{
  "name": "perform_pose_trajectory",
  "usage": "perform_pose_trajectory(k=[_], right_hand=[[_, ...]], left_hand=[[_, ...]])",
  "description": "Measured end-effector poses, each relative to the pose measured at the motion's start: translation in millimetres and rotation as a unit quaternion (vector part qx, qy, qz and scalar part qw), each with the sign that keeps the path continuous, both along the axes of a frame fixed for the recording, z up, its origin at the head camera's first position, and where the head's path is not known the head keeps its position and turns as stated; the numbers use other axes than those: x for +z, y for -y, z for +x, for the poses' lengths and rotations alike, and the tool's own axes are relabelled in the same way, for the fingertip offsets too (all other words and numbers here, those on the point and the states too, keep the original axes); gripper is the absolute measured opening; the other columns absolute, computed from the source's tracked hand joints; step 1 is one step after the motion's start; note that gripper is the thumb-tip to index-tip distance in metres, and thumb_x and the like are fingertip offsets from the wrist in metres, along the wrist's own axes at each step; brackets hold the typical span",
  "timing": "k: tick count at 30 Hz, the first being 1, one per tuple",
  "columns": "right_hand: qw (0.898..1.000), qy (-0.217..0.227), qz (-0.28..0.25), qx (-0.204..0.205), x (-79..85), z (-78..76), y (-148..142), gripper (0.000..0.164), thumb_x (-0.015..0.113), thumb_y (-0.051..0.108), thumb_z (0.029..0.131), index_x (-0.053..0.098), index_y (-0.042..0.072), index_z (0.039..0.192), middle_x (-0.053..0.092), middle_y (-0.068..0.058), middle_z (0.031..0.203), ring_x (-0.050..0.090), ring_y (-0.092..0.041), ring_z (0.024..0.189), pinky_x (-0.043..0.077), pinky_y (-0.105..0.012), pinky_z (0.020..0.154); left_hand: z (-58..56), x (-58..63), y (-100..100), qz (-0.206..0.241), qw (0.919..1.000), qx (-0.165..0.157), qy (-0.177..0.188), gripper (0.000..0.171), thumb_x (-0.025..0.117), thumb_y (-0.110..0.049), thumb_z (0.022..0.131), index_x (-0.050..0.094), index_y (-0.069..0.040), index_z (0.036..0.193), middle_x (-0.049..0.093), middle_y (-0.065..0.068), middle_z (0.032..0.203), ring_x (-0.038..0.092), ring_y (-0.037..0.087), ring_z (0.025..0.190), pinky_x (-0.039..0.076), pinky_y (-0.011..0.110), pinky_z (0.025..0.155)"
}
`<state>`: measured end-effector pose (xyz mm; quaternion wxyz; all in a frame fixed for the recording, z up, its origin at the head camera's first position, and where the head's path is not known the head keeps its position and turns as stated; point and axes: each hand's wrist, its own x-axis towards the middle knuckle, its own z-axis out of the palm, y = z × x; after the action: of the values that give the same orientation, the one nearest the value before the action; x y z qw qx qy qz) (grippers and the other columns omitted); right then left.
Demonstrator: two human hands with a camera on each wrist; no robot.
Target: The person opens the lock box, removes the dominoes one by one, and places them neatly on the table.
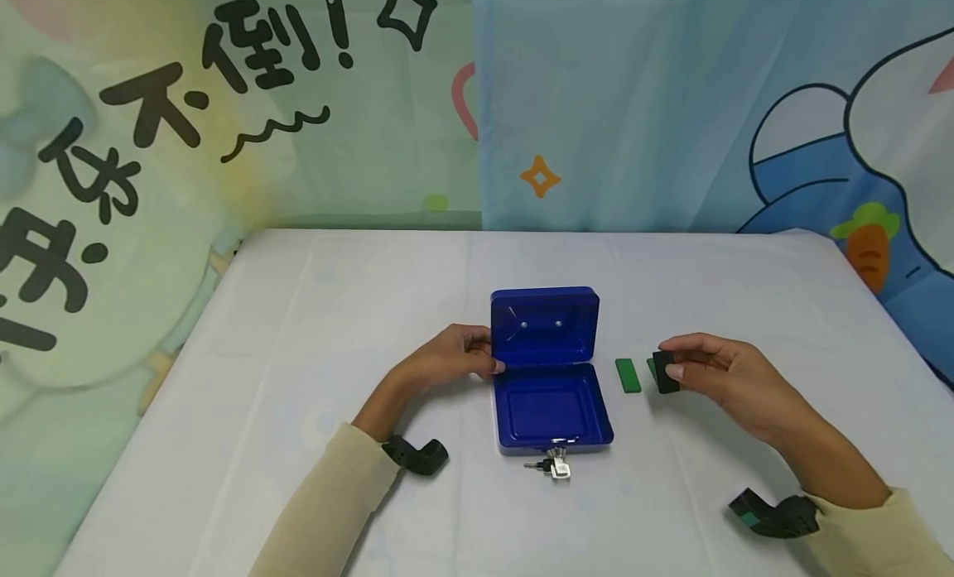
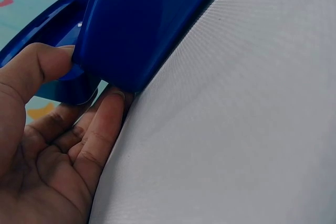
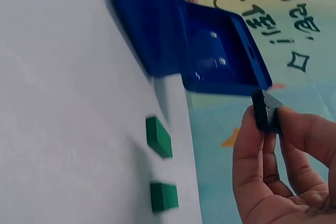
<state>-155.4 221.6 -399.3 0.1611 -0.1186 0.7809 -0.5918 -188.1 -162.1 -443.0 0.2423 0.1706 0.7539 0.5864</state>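
A blue metal cash box (image 1: 555,407) lies with its lid (image 1: 544,324) raised, and its inside holds nothing. My left hand (image 1: 458,351) grips the box at its back left corner near the hinge; the thumb lies on the rim and the fingers reach behind, as the left wrist view shows. To the right of the box, my right hand (image 1: 734,378) pinches a small black rectangular block (image 3: 265,111) between thumb and fingers, raised above the table. Two green blocks sit under and beside it: one green block (image 1: 628,376) nearer the box, another green block (image 3: 164,196) partly behind the black one.
A silver lock with a key (image 1: 556,464) is at the box's front edge. The white cloth-covered table (image 1: 358,287) runs back to printed curtains (image 1: 596,105). Each wrist wears a black camera mount.
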Motion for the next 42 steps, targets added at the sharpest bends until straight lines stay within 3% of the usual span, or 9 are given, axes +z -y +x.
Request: perform_pose_trajectory(k=[9, 14, 20, 27, 33, 36, 39, 42], right_hand=[[0.997, 0.011, -0.073, -0.038, -3.6, -1.4, -28, 0.027, 0.055, -0.003, 0.096, 0.065, 0.008, 0.119, 0.054, -0.001, 0.111, 0.056, -0.007, 0.097, 0.051, -0.020, 0.079], [0.991, 0.028, -0.123, -0.043, -7.0, -4.8, -40, 0.030, 0.054, -0.007, 0.095, 0.068, 0.008, 0.118, 0.056, 0.002, 0.115, 0.059, -0.006, 0.100, 0.054, -0.025, 0.077], [0.990, 0.033, -0.130, -0.050, -10.7, -10.6, -57, 0.029, 0.055, -0.006, 0.095, 0.069, 0.006, 0.118, 0.057, 0.007, 0.118, 0.063, -0.005, 0.098, 0.054, -0.026, 0.076], [0.987, 0.057, -0.110, -0.101, -14.7, -21.0, -74, 0.024, 0.060, 0.004, 0.095, 0.072, 0.013, 0.115, 0.050, 0.012, 0.117, 0.060, 0.002, 0.094, 0.052, -0.019, 0.076], [0.983, 0.071, -0.115, -0.123, -17.8, -21.1, -88, 0.024, 0.062, 0.002, 0.094, 0.074, 0.015, 0.110, 0.054, 0.016, 0.113, 0.060, 0.003, 0.092, 0.053, -0.019, 0.073], [0.986, 0.064, -0.092, -0.128, -18.4, -23.0, -96, 0.023, 0.063, 0.003, 0.093, 0.074, 0.016, 0.109, 0.056, 0.017, 0.111, 0.060, 0.004, 0.091, 0.054, -0.021, 0.072], [0.991, 0.039, -0.013, -0.130, -21.4, -26.2, -105, 0.023, 0.063, 0.009, 0.095, 0.072, 0.021, 0.113, 0.050, 0.019, 0.111, 0.057, 0.007, 0.090, 0.053, -0.020, 0.072], [0.988, 0.023, 0.068, -0.133, -26.0, -29.5, -114, 0.023, 0.061, 0.016, 0.097, 0.066, 0.025, 0.118, 0.043, 0.018, 0.113, 0.052, 0.008, 0.091, 0.053, -0.020, 0.074]], left_hand=[[1.7, 1.2, 3, -0.004, 1.0000, 0.005, 0.000, 0.036, 0.067, -0.014, 0.083, 0.061, 0.000, 0.116, 0.067, 0.009, 0.093, 0.063, 0.020, 0.083, 0.051, 0.031, 0.077], [2.3, 2.1, 3, -0.006, 1.0000, 0.004, -0.002, 0.036, 0.066, -0.015, 0.083, 0.061, 0.000, 0.116, 0.066, 0.009, 0.093, 0.062, 0.019, 0.083, 0.051, 0.030, 0.077], [1.9, 2.2, 2, -0.004, 1.0000, 0.000, -0.004, 0.037, 0.066, -0.015, 0.084, 0.061, 0.000, 0.117, 0.067, 0.009, 0.093, 0.063, 0.020, 0.083, 0.051, 0.030, 0.078], [2.9, 1.1, 5, -0.005, 1.0000, 0.007, 0.001, 0.038, 0.067, -0.015, 0.083, 0.061, 0.000, 0.117, 0.066, 0.009, 0.093, 0.063, 0.020, 0.083, 0.051, 0.031, 0.078], [3.4, 2.2, 5, -0.004, 1.0000, -0.001, -0.001, 0.037, 0.066, -0.015, 0.084, 0.061, 0.000, 0.118, 0.067, 0.009, 0.094, 0.064, 0.020, 0.084, 0.051, 0.031, 0.079], [2.5, 1.6, 4, -0.003, 1.0000, -0.001, -0.003, 0.037, 0.066, -0.015, 0.084, 0.061, 0.000, 0.117, 0.067, 0.009, 0.094, 0.063, 0.020, 0.084, 0.051, 0.031, 0.079], [1.4, 0.6, 3, 0.000, 1.0000, -0.002, -0.006, 0.037, 0.066, -0.016, 0.084, 0.061, 0.000, 0.117, 0.067, 0.009, 0.094, 0.063, 0.021, 0.084, 0.051, 0.031, 0.079], [1.3, 0.1, 2, 0.002, 1.0000, -0.004, -0.007, 0.037, 0.066, -0.016, 0.084, 0.061, -0.001, 0.117, 0.067, 0.008, 0.093, 0.063, 0.020, 0.083, 0.050, 0.030, 0.078]])
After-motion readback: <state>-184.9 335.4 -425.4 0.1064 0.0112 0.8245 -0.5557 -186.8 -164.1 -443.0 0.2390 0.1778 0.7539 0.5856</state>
